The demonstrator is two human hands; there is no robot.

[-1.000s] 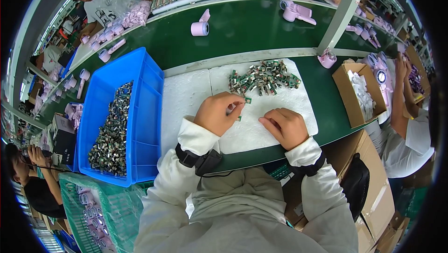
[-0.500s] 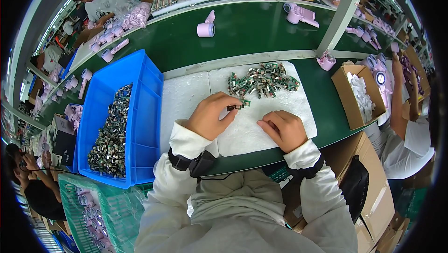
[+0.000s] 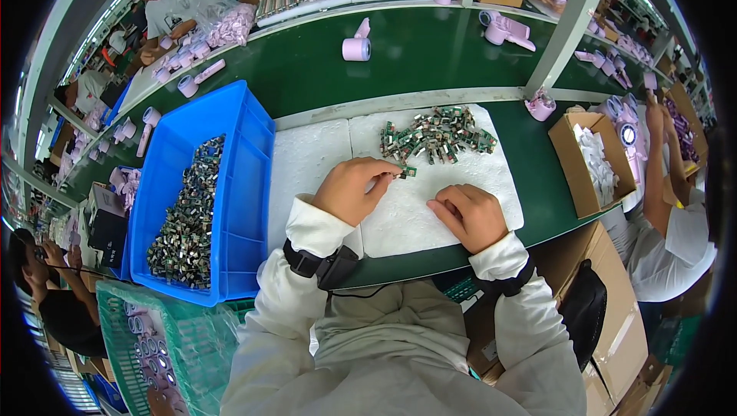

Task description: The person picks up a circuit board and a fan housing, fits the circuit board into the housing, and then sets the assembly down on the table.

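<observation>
My left hand (image 3: 353, 189) is over the white foam board (image 3: 414, 224), thumb and forefinger pinched on a small green circuit board (image 3: 410, 173) at their tips. Just beyond it lies a loose pile of similar circuit boards (image 3: 437, 137), with green faces and metallic parts. My right hand (image 3: 472, 216) rests at the foam's near right, its fingers curled in and thumb against them. Whatever those fingers may hold is hidden. To the left stands a deep blue bin (image 3: 238, 209), its bottom heaped with many more small boards (image 3: 188, 220).
Past a low rail runs a green conveyor belt (image 3: 307, 70) carrying a lilac handheld fan housing (image 3: 356, 49). A carton of white pieces (image 3: 591, 163) stands at right. A green crate (image 3: 127, 354) sits lower left. Co-workers sit across the line and to both sides.
My left fingers have shifted slightly right along the small board, and the dark part between them no longer shows. My right hand stays curled in place. The lilac housings beyond appear farther right.
</observation>
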